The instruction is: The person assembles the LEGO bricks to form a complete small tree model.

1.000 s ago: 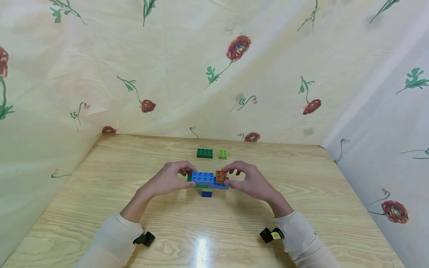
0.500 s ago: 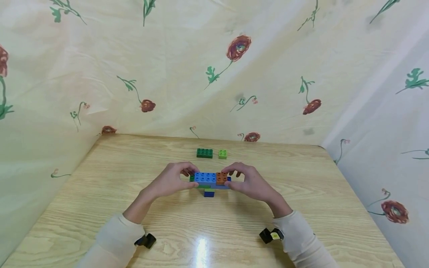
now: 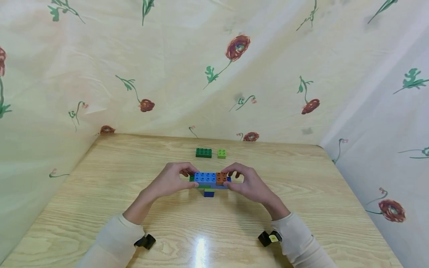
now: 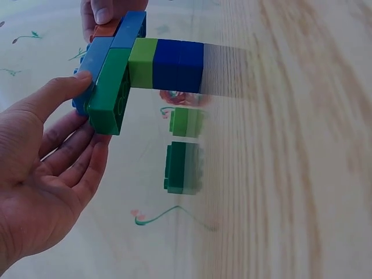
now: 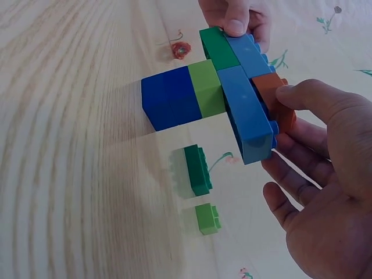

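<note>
A T-shaped tower of toy building bricks stands upright on the table. Dark blue bricks (image 5: 171, 97) form its foot, under a lime brick (image 5: 207, 87). Across that lie a green brick (image 4: 109, 96) and a blue brick (image 5: 247, 113), end to end. On top, a lighter blue brick (image 3: 205, 177) sits directly beside an orange brick (image 3: 221, 178). My left hand (image 3: 174, 179) pinches the top blue brick at its left end, thumb on the near side. With thumb and fingers, my right hand (image 3: 248, 182) grips the orange brick; some of its studs show at the end of the blue brick below.
Behind the tower, a loose dark green brick (image 3: 203, 153) and a small lime brick (image 3: 221, 153) lie on the wooden table (image 3: 134, 156). A flowered sheet (image 3: 167, 74) hangs behind the table and along its sides.
The gap between the orange brick and the top blue brick has closed; they now stand flush. The tower and left hand have shifted slightly right, while the right hand has barely moved.
</note>
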The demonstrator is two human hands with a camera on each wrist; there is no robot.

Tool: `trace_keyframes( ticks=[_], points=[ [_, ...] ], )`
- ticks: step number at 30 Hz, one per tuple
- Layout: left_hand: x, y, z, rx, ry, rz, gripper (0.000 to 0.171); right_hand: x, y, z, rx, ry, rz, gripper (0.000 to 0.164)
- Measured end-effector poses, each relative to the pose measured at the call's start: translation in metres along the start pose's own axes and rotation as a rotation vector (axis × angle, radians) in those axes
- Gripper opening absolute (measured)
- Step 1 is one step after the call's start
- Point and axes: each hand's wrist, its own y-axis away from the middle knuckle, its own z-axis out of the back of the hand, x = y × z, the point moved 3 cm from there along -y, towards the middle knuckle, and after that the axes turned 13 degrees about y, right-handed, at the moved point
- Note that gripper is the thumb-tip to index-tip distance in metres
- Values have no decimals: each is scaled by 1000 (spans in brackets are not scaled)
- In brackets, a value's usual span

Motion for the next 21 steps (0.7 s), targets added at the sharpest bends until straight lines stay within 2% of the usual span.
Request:
trace_keyframes(
  ticks=[21],
  points=[
    [2,-1,-1,-25,19,39,29,-1,1,-11,-93,34,49,32]
  ],
)
